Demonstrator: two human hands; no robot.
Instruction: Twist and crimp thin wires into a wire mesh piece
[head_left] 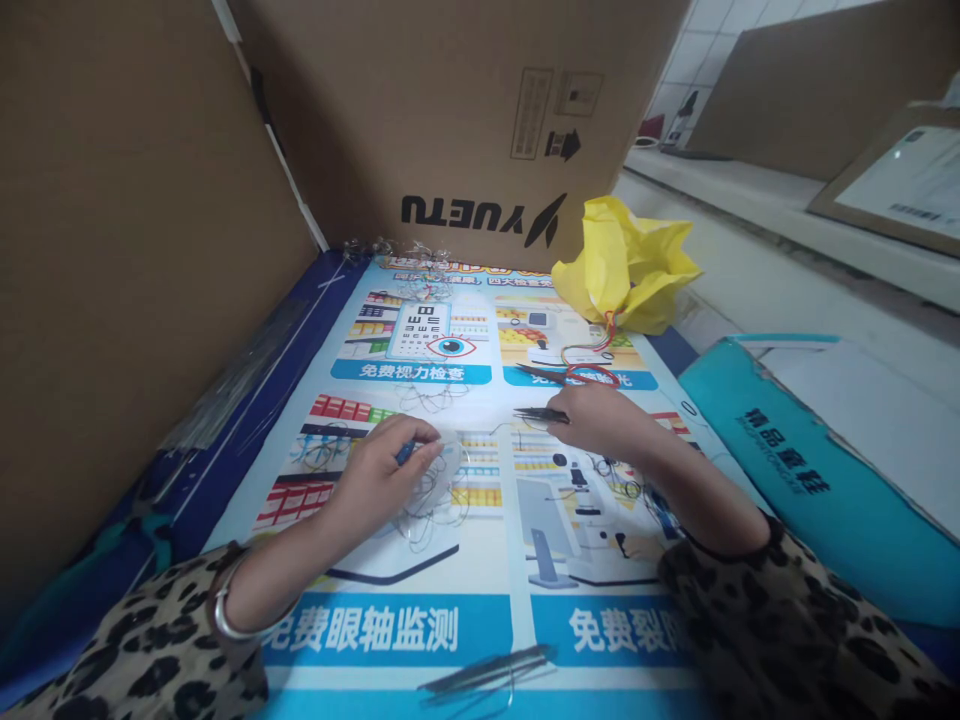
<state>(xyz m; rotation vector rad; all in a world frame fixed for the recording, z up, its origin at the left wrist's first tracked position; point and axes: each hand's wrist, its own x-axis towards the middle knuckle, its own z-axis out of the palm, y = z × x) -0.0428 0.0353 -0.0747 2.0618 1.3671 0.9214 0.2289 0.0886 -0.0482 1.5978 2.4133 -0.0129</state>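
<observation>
My left hand (390, 468) is closed in a pinch over the left half of the poster. A bit of dark blue shows between its thumb and fingers, but what they hold I cannot make out. Just beside these fingers lie a clear round plastic piece (450, 455) and loops of thin wire (431, 510). My right hand (596, 415) is wrapped round a pair of pliers (541, 414), whose dark narrow jaws point left. Right behind that hand lie red-handled scissors (596, 375), blades to the left.
A printed poster (480, 560) covers the work surface. Wire lengths (491, 672) lie in front; more pliers (139, 525) lie at left. A crumpled yellow bag (630, 265) stands behind. Cardboard (465, 110) walls the back and left; a teal box (817, 460) borders the right.
</observation>
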